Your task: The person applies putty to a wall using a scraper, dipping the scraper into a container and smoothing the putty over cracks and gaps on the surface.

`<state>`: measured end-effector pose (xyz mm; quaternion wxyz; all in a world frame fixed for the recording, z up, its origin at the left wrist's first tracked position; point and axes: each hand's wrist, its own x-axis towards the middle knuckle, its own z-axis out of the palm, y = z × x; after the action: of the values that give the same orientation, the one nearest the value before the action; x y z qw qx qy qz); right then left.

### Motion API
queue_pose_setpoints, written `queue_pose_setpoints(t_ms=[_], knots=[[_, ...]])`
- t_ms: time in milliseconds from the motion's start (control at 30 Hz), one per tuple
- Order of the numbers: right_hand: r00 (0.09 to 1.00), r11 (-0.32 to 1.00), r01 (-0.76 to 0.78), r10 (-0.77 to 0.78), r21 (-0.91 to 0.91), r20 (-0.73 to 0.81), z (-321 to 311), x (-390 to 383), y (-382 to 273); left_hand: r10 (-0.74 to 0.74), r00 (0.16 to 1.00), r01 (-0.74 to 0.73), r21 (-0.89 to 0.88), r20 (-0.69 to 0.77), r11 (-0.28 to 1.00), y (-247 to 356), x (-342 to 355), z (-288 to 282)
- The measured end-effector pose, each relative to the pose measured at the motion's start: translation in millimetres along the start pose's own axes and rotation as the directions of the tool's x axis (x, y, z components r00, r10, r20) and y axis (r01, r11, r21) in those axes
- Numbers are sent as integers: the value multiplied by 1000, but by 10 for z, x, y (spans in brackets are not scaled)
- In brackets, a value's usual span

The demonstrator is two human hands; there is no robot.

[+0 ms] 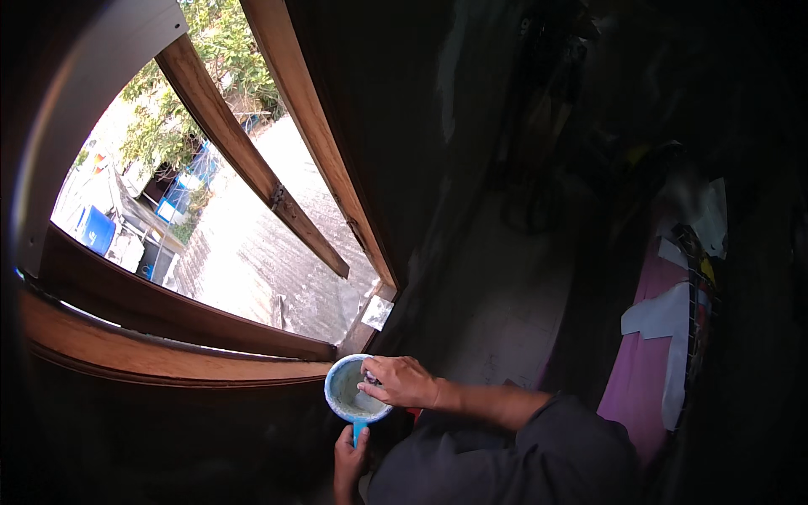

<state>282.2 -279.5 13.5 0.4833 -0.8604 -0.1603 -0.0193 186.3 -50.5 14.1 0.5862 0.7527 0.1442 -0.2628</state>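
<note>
A round blue dipper [333, 402] with a whitish, smeared rim is held just below the corner of the window frame. My left hand [349, 457] is closed around its blue handle from below. From the right, my right hand [402, 383] reaches over the rim, its thumb and fingers pinched together inside the dipper. Something small and dark shows between those fingers, too small to name. Greyish-white matter coats the dipper's inner wall and bottom; whether it is paste or liquid I cannot tell.
The wooden window frame [202, 370] stands open on the left, with a wooden bar [240, 168] slanting across it. Outside lie a bright corrugated roof [244, 244], a tree [227, 59] and a blue container [97, 230]. Pink cloth [635, 379] and white sheets lie at the dim right.
</note>
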Motion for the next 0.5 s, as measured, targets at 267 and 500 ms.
queue_pose_setpoints(t_ms=[267, 500], knots=[[991, 995, -73, 79, -63, 106, 100, 6, 160, -141, 990, 138, -148, -7, 979, -136, -56, 52], [965, 987, -149, 157, -56, 208, 316, 0, 314, -168, 986, 159, -265, -11, 951, -624, -24, 32]])
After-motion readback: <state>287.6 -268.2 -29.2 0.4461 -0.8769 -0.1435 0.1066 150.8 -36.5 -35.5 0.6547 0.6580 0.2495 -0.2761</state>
